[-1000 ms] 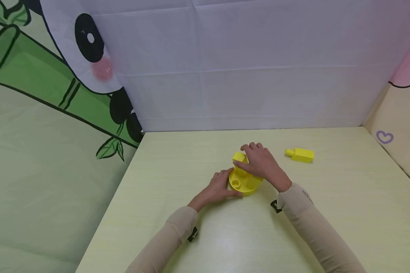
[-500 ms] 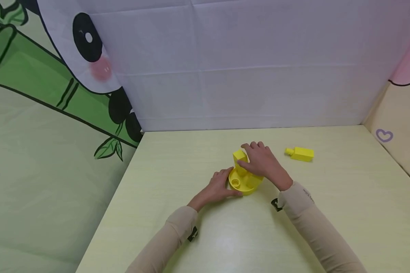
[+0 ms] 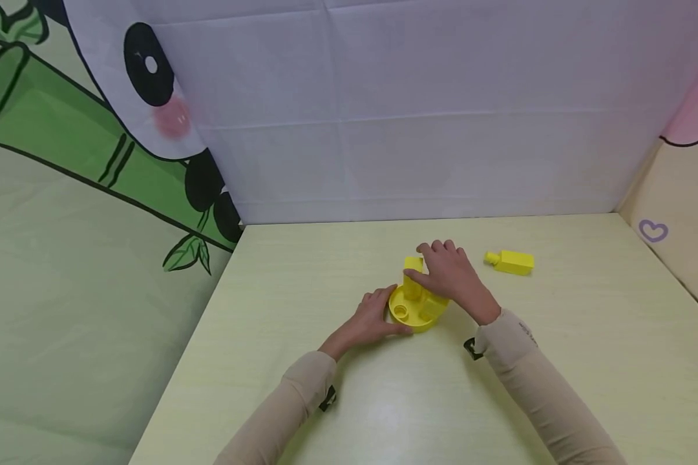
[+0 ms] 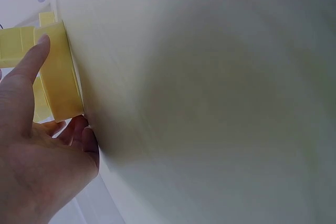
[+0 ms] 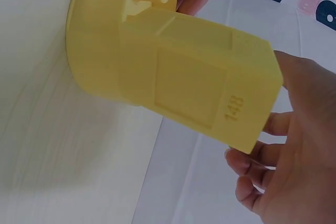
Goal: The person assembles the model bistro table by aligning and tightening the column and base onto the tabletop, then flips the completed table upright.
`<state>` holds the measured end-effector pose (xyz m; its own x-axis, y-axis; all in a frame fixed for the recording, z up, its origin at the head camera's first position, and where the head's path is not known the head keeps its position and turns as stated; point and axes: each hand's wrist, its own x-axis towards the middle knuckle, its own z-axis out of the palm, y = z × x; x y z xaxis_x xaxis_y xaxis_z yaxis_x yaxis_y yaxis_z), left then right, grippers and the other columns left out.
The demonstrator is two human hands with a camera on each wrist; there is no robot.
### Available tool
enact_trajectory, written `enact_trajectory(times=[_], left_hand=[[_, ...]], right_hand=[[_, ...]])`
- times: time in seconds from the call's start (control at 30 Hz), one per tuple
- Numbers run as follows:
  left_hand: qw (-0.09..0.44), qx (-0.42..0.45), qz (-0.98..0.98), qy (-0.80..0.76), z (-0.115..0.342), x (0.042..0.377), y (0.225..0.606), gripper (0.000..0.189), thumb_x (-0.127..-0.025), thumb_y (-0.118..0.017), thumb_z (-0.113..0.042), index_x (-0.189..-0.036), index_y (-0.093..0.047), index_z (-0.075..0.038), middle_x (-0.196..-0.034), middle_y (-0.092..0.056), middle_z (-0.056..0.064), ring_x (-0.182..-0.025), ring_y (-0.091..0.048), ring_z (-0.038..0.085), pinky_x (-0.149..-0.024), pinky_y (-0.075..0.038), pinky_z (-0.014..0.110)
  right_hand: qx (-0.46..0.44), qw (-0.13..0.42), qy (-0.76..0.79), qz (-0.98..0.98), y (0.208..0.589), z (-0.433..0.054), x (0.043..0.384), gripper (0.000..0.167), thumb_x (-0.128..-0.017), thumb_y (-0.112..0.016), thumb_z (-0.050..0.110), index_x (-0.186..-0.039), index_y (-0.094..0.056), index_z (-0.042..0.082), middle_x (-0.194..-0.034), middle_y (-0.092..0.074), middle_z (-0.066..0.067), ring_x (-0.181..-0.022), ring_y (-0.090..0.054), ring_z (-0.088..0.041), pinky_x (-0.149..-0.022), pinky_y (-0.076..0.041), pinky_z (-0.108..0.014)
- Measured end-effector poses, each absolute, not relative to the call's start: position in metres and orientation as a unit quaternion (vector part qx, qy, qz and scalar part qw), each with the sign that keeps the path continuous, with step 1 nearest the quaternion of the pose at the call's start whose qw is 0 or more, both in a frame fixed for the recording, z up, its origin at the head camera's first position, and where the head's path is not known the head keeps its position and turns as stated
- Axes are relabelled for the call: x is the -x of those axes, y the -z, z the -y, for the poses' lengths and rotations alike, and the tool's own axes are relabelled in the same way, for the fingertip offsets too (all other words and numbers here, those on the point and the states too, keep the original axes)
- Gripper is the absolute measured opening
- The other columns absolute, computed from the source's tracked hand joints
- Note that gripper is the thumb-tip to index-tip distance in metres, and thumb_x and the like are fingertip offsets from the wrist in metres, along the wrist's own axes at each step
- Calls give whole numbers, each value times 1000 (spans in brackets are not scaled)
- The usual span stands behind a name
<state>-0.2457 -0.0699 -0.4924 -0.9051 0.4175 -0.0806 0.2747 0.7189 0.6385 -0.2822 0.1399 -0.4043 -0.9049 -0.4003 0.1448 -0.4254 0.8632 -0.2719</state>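
A round yellow base (image 3: pixel 421 325) with a low rim and a ring-shaped socket sits on the table. My left hand (image 3: pixel 374 317) grips its left side, thumb in front and fingers behind; the left wrist view shows the thumb on the base's wall (image 4: pixel 60 74). My right hand (image 3: pixel 450 276) holds an upright yellow block (image 3: pixel 412 284) standing in the base, thumb on its near side. Another yellow block (image 5: pixel 194 87), marked 14B, stands in the base (image 5: pixel 97 40) beneath the right palm. It hides much of what the right fingers hold in the right wrist view.
A loose yellow block (image 3: pixel 513 263) with a round knob at one end lies on the table to the right of the hands. A pale cloth wall (image 3: pixel 419 161) rises along the table's back edge, and printed cloth hangs at left (image 3: pixel 93 290).
The right hand has shifted slightly right, and the block it holds has gone from leaning left to nearly upright, turning a little. The left hand and base have stayed put.
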Motion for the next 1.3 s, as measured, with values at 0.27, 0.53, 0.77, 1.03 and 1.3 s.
enact_trajectory(times=[0.27, 0.53, 0.77, 1.03, 1.3], left_hand=[[107, -191, -919, -328, 70, 246, 494, 103, -86, -82, -51, -163, -28, -8, -156, -43, 12, -132, -40, 30, -112, -36, 47], [107, -194, -918, -330, 69, 247, 496, 103, -86, -82, -52, -163, -29, -8, -156, -44, 12, -131, -40, 30, -112, -36, 47], [109, -191, -917, -333, 69, 246, 495, 102, -86, -81, -52, -163, -28, -9, -156, -43, 12, -131, -40, 29, -111, -37, 46], [110, -191, -917, -332, 69, 245, 492, 102, -86, -82, -51, -163, -28, -10, -157, -43, 11, -132, -39, 29, -111, -37, 46], [108, -189, -919, -328, 69, 245, 492, 102, -87, -81, -51, -162, -29, -8, -157, -43, 13, -131, -40, 30, -111, -37, 47]], right_hand=[[-183, 57, -112, 975, 408, -136, 283, 53, -100, -64, 49, -104, -65, -4, -93, -61, -17, -93, -54, -38, -84, -44, -52], [-212, 39, -140, 967, 409, -142, 283, 55, -99, -66, 46, -129, -64, 0, -114, -63, -20, -106, -51, -41, -90, -41, -55], [-250, 9, -134, 959, 405, -147, 282, 49, -97, -68, 35, -126, -63, -4, -115, -65, -20, -104, -54, -39, -90, -44, -55], [-220, 8, -114, 969, 401, -149, 277, 57, -94, -72, 51, -117, -64, -1, -103, -65, -15, -95, -56, -35, -85, -46, -52], [-223, 52, -113, 967, 406, -149, 270, 48, -93, -75, 47, -97, -63, 1, -88, -58, -11, -86, -52, -33, -77, -45, -47]])
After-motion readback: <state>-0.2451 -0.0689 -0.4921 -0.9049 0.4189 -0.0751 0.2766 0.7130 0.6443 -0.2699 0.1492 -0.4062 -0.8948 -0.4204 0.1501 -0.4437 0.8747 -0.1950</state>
